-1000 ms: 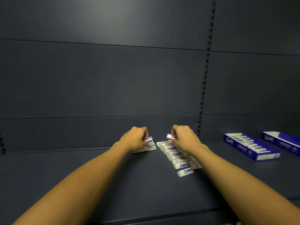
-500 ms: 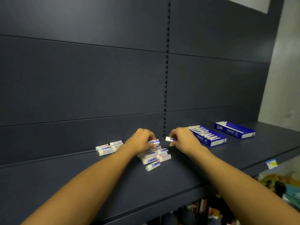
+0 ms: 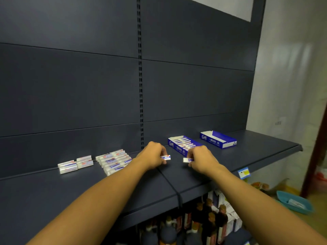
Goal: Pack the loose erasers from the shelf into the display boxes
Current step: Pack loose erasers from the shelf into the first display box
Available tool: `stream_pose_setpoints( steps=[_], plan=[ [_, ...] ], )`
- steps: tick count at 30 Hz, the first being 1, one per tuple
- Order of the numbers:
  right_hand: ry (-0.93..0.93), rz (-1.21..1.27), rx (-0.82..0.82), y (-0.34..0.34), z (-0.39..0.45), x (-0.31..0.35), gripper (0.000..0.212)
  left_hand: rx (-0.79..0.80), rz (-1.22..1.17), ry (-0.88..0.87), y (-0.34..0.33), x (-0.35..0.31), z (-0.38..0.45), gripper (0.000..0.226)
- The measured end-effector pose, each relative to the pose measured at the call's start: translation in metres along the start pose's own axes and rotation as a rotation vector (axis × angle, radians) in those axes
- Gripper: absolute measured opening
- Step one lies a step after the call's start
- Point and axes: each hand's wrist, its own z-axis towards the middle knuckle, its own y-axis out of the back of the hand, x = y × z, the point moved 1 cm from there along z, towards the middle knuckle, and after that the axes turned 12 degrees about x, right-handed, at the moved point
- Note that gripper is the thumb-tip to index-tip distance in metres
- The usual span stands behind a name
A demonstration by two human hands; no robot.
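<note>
I see dim, soft light; the white wall [image 3: 290, 85] right of the shelf [image 3: 247, 156] glows, and edges bend and blur.

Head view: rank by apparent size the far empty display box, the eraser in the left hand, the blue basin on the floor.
1-2. far empty display box and blue basin: look alike, and their distances differ, so unranked.
3. eraser in the left hand.

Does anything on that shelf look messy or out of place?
Nothing looks damaged or spilled. Loose erasers lie heaped outside the display boxes, with a small separate cluster further left. Each hand holds one eraser: left hand, right hand.
</note>
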Motion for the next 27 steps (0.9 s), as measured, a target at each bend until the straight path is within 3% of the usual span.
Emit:
stream_pose_setpoints(
  steps=[4,9,14,27],
  plan=[
    [0.017,-0.009,0.017,0.010,-0.006,-0.042,0.024,0.004,-0.006,0.005,-0.015,-0.036,0.013,0.021],
    [0.025,-0.053,0.021,0.017,-0.018,-0.082,0.013,-0.029,0.006,0.023,-0.031,-0.077,0.024,0.025],
    [0.041,-0.049,0.058,0.017,-0.028,-0.114,0.017,-0.004,0.041,0.027,-0.040,-0.108,0.034,0.025],
    [0.015,-0.006,0.057,0.038,-0.004,-0.172,0.022,0.009,0.133,0.024,-0.036,-0.140,0.086,0.025]
  ],
)
